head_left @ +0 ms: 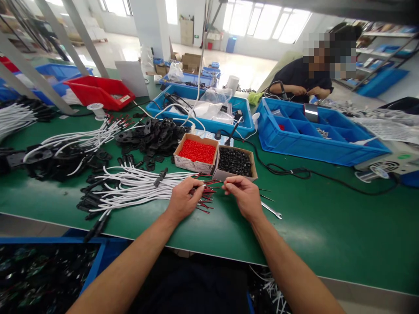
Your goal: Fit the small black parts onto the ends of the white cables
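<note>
My left hand [186, 197] is closed in a pinch over the wire end of a bundle of white cables [137, 183]. A bit of white cable shows at its fingertips. Thin red and black wire ends [207, 201] fan out beside it. My right hand [244, 195] is also pinched, a short gap to the right; what its fingertips hold is too small to make out. Just behind the hands stand a box of small red parts [197, 151] and a box of small black parts [235, 161]. A wrench [272, 211] lies partly hidden behind my right hand.
Black moulded parts [153, 137] lie heaped behind the cables. Blue bins [314, 144] and a red bin [98, 92] line the back of the green table [327, 226]. A black cord [330, 178] crosses the right side. A co-worker [304, 78] sits opposite.
</note>
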The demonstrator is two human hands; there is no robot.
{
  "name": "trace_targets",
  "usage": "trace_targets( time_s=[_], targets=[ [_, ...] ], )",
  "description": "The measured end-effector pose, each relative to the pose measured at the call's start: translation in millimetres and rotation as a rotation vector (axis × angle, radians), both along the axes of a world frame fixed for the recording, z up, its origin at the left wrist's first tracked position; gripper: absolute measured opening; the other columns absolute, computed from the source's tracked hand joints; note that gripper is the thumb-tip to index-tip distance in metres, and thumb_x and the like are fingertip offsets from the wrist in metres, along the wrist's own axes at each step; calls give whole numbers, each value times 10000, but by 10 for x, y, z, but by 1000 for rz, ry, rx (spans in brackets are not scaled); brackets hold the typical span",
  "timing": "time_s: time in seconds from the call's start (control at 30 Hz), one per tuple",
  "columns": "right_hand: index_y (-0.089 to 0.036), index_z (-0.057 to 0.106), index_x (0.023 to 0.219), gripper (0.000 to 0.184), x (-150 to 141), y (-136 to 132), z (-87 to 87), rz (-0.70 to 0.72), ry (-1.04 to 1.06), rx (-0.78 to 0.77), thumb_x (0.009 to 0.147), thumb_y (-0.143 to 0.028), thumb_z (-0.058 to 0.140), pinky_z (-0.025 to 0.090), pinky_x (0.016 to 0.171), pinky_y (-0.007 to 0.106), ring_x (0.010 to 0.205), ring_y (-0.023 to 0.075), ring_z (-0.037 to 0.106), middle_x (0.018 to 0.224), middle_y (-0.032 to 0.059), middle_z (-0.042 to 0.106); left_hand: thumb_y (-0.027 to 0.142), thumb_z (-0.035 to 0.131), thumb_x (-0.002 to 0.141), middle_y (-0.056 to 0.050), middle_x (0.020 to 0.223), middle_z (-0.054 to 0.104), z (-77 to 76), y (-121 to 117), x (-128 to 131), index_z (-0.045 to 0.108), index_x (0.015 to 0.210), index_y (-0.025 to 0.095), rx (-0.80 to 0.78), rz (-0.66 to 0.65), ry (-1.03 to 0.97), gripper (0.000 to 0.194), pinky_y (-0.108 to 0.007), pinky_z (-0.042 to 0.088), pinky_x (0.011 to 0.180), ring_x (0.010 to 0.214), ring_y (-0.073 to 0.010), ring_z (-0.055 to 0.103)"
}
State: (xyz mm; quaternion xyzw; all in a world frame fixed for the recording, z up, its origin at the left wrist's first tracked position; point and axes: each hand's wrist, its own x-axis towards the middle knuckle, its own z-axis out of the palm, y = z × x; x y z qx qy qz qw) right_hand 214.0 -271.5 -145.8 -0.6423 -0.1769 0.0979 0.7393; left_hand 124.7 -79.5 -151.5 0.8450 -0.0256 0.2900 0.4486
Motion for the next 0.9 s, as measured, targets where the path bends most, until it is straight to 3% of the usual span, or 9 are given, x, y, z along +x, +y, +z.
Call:
trace_targets(
  time_s=[0.13, 0.6, 0.73, 0.9],
  targets=[
    [-164, 680, 928, 279, 31, 44, -132, 50, 104, 55, 708, -273, 815, 536, 593, 257, 698, 152, 651, 812, 37, 684, 208, 565, 895, -6, 787, 597, 17, -14, 6, 621, 861, 169, 42, -15, 18, 76, -224, 416, 654, 682, -96, 526],
    [-154, 648, 868, 315, 29, 55, -81, 108, 77, -68, 682, -335, 828, 536, 627, 277, 627, 140, 633, 760, 31, 682, 237, 558, 899, -18, 806, 610, -13, -14, 4, 626, 858, 172, 100, -47, 98, 103, -241, 432, 666, 718, -116, 548],
    [-157, 666, 864, 292, 54, 5, -101, 120, -18, -164, 707, -358, 808, 513, 613, 267, 624, 137, 613, 735, 22, 665, 224, 567, 892, -19, 811, 605, -27, -4, 2, 625, 849, 174, 134, -60, 103, 88, -249, 433, 687, 745, -125, 554],
    [-175, 705, 867, 205, 55, -39, -96, 110, -290, -409, 779, -355, 750, 492, 649, 282, 685, 153, 608, 800, 33, 680, 220, 557, 897, -24, 823, 590, -32, -2, 9, 620, 863, 177, 181, -65, 102, 83, -258, 435, 708, 773, -135, 559]
  ],
)
